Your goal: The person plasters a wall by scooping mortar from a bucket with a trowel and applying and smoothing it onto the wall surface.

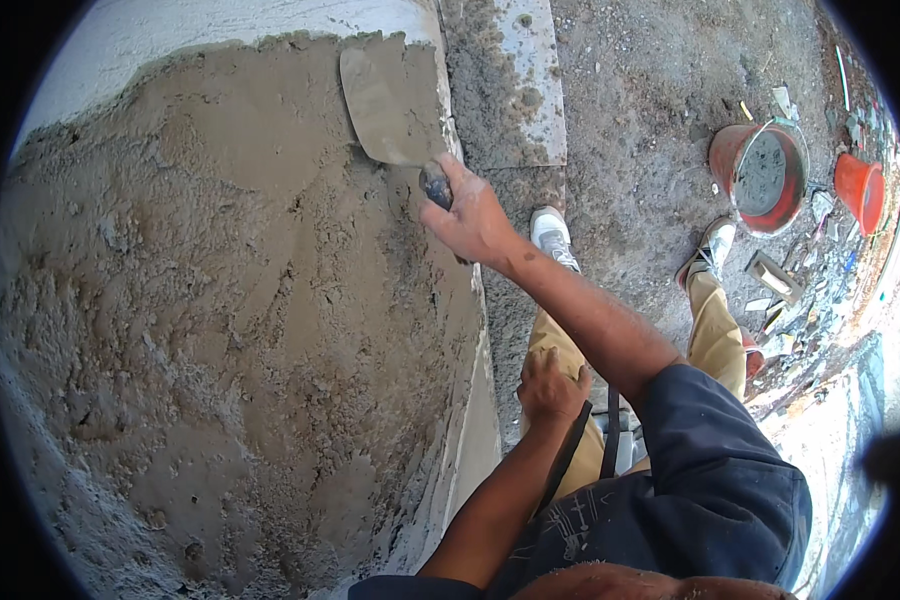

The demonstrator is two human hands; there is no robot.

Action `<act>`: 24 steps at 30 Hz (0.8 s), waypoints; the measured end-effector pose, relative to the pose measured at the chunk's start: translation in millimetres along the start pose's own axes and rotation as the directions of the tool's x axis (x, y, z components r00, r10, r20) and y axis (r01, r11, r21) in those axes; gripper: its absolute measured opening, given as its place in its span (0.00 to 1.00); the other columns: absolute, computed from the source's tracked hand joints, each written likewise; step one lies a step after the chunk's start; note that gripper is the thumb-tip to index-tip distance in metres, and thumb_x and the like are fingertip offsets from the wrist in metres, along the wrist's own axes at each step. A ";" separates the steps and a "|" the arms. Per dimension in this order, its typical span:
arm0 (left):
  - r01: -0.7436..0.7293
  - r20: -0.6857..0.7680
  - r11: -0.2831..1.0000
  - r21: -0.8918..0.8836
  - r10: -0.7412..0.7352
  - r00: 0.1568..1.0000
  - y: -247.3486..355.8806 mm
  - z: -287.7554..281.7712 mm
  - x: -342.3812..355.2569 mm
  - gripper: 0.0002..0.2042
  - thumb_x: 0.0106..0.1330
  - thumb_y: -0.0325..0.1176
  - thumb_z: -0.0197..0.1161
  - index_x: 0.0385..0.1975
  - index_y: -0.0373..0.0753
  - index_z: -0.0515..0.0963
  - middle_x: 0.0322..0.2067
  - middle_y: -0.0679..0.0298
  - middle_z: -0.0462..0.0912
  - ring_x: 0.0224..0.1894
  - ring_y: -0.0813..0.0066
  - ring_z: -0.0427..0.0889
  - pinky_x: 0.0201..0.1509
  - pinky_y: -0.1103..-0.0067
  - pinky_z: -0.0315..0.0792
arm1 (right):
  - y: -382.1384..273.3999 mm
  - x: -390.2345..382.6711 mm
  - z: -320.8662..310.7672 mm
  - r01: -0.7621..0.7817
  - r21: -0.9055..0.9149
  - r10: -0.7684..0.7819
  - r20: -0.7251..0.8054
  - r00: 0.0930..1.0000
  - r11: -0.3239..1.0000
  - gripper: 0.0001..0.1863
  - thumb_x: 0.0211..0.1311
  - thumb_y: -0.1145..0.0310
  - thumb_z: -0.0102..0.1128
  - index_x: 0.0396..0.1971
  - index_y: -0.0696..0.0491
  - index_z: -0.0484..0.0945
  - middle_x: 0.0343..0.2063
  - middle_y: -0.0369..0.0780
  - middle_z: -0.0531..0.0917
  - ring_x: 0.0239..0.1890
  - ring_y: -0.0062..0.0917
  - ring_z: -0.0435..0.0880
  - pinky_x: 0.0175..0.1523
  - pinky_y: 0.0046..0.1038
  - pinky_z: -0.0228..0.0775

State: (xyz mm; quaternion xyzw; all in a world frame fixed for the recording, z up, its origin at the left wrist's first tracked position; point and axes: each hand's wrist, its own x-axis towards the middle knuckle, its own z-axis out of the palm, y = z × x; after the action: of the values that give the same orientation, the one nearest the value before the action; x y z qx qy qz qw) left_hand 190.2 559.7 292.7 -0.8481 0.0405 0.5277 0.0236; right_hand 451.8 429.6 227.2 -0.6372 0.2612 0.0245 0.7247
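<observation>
A broad layer of wet grey-brown mortar (260, 230) covers the surface to my left, smooth towards the top and rough lower down. My right hand (475, 215) is closed around the dark handle of a trowel (385, 115). The trowel's wide metal blade lies against the mortar near its upper right edge, smeared with the same material. My left hand (553, 387) rests on my thigh, fingers spread a little over the tan trousers and holding nothing.
A white-painted band (220, 30) borders the mortar at the top. On the gritty ground to the right stand a red bucket (722, 160) containing grey mix and a smaller orange-red bucket (850, 185). A float (775, 278) lies near my right foot among scattered debris.
</observation>
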 end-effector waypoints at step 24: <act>0.017 0.189 0.979 0.202 -0.056 0.980 33.0 7.3 -7.1 0.41 0.60 0.59 0.68 0.70 0.43 0.65 0.64 0.52 0.70 0.66 0.49 0.71 0.69 0.60 0.68 | 64.2 -114.4 -6.9 -0.649 0.529 0.561 0.344 0.753 0.547 0.15 0.62 0.70 0.58 0.48 0.54 0.70 0.22 0.34 0.74 0.18 0.19 0.76 0.22 0.25 0.68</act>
State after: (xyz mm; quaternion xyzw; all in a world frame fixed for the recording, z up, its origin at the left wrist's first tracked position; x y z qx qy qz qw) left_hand 177.5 527.8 295.9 -0.7867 0.0752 0.6004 0.1221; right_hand 327.0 469.2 215.3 -0.2294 0.4083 0.2286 0.8534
